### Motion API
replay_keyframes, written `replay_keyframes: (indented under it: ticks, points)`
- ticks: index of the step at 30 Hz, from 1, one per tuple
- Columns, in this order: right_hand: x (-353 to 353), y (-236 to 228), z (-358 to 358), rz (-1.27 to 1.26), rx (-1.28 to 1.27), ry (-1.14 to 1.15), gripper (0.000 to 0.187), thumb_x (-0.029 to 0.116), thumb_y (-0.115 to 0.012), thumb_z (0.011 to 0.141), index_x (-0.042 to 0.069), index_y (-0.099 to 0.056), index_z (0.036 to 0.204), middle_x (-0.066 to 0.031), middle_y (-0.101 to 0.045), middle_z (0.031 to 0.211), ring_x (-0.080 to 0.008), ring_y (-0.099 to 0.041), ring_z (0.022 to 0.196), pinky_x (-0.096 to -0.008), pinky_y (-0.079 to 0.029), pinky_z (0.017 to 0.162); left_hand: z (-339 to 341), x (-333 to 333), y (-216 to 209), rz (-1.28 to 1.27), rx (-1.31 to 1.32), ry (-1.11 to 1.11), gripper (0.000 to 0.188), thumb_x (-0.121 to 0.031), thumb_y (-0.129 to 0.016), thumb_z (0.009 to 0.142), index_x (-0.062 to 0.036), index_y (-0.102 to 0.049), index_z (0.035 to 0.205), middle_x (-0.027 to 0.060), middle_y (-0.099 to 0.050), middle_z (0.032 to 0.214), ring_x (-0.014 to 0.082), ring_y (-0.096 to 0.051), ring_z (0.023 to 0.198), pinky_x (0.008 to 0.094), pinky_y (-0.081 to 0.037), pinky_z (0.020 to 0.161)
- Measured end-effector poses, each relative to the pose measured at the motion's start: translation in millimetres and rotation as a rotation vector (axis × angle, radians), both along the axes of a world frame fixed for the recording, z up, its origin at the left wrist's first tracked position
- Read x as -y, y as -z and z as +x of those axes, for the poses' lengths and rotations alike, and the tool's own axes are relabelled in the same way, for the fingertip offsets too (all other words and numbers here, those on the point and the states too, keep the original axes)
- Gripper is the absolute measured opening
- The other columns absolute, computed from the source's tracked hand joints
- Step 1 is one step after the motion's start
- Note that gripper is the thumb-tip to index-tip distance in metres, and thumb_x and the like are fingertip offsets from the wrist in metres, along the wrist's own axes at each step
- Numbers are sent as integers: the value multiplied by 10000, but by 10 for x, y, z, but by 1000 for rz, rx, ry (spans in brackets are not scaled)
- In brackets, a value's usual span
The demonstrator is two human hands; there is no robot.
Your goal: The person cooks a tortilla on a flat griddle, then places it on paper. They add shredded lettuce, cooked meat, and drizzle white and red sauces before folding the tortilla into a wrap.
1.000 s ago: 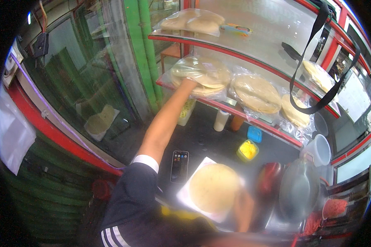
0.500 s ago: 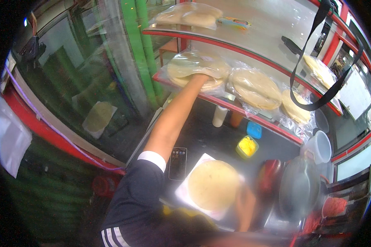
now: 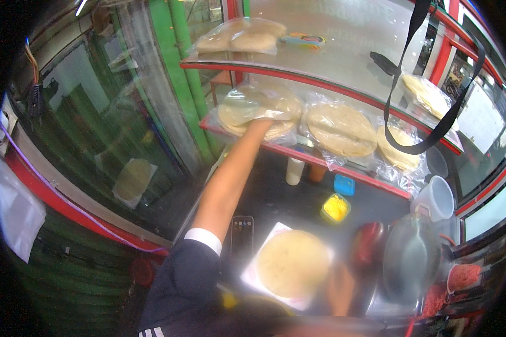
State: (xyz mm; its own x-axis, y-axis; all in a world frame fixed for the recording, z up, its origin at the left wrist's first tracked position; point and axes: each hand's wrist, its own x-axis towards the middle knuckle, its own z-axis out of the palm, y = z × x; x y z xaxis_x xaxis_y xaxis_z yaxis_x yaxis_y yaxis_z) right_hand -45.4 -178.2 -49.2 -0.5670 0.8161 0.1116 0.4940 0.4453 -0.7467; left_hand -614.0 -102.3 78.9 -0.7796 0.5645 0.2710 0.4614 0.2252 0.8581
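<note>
My left arm stretches up to the lower glass shelf. There my left hand (image 3: 260, 124) reaches into a clear plastic bag (image 3: 253, 96) holding a stack of round pale flatbreads (image 3: 230, 115); its fingers are hidden under the plastic and bread. On the dark counter below, one round flatbread (image 3: 294, 263) lies flat on a sheet of white paper (image 3: 254, 279). My right hand (image 3: 341, 285) is beside that paper's right edge, smeared by blur, so I cannot make out its fingers.
More bagged flatbreads (image 3: 343, 129) line the shelf. A phone (image 3: 242, 238), a tub of yellow spread (image 3: 336, 208), its blue lid (image 3: 344, 185) and a white bottle (image 3: 294, 171) stand on the counter. A clear dome (image 3: 411, 255) is at right; a black strap (image 3: 392, 106) hangs in front.
The whole view has shifted slightly, with the shelf lower in it. My left hand remains in the bag, and my right hand stays beside the paper.
</note>
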Motion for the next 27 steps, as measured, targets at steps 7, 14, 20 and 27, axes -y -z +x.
replay_keyframes:
  ticks: [7,14,20,27]
  points:
    - [-90,-31,-127,49,-48,-67,357,63,-718,1049,39,-784,1400,-204,-840,1101,-330,-819,962,-436,-629,876,-5,19,32,21,47,4,541,-398,-566,1077,-2,-761,1389,275,-716,1494,425,-692,1347,523,-518,1182]
    - [-118,41,-114,-24,-107,-63,389,145,-770,1053,-50,-770,1389,-281,-819,1299,-392,-785,1233,-491,-570,1111,-69,63,8,37,80,20,543,-394,-570,1075,1,-755,1398,273,-712,1503,421,-687,1356,520,-514,1187]
    - [-60,-46,-154,11,-39,-20,394,145,-780,1051,-57,-774,1389,-282,-819,1318,-373,-784,1246,-473,-564,1130,-144,142,61,38,111,31,545,-391,-574,1074,4,-750,1405,271,-709,1510,418,-683,1364,517,-510,1191]
    - [38,-152,-260,-17,-73,-5,401,172,-783,1064,-46,-770,1400,-267,-829,1294,-345,-796,1202,-465,-580,1092,-158,188,123,42,131,40,548,-388,-578,1073,8,-744,1414,269,-706,1518,413,-678,1373,514,-506,1196]
